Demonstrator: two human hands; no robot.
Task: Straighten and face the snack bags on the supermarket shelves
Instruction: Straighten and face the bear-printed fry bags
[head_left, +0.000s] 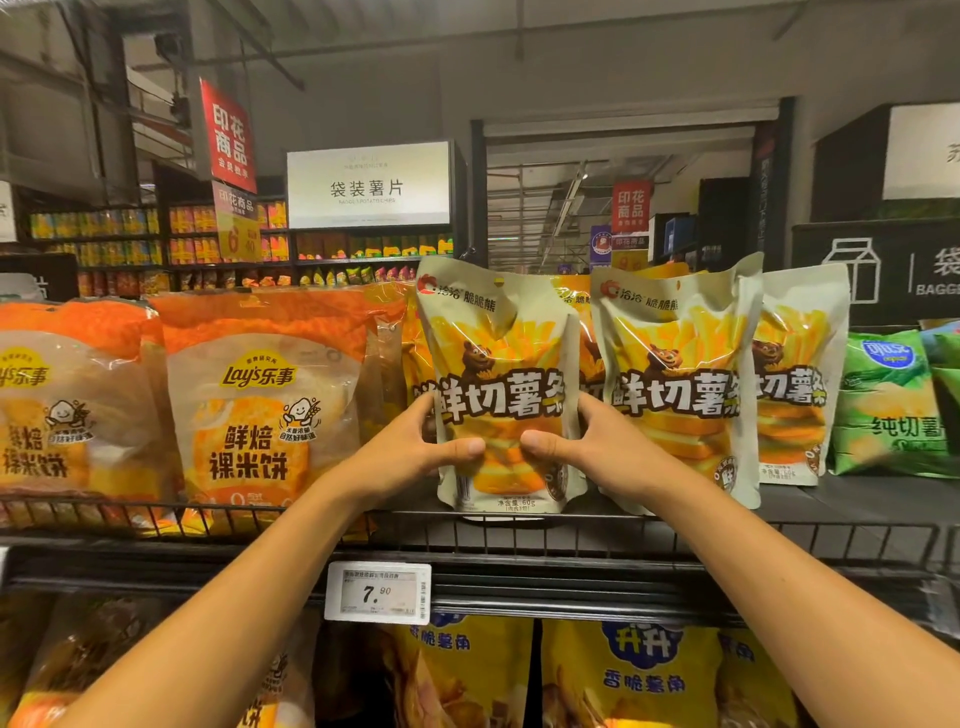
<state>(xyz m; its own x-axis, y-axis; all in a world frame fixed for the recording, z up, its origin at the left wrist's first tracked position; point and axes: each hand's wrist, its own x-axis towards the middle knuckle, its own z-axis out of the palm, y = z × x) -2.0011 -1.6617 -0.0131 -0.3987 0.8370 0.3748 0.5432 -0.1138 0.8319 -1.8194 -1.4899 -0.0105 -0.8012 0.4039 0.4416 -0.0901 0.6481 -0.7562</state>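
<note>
both hands clamp the fries bag upright on the top shelf: left hand and right hand, thumbs across its front, fingers tucked behind.

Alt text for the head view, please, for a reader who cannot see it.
Both hands grip one cream fries bag upright at the shelf's front rail, left hand and right hand on its sides with thumbs on its front. Matching bags stand to its right, orange Lay's bags to its left.
</note>
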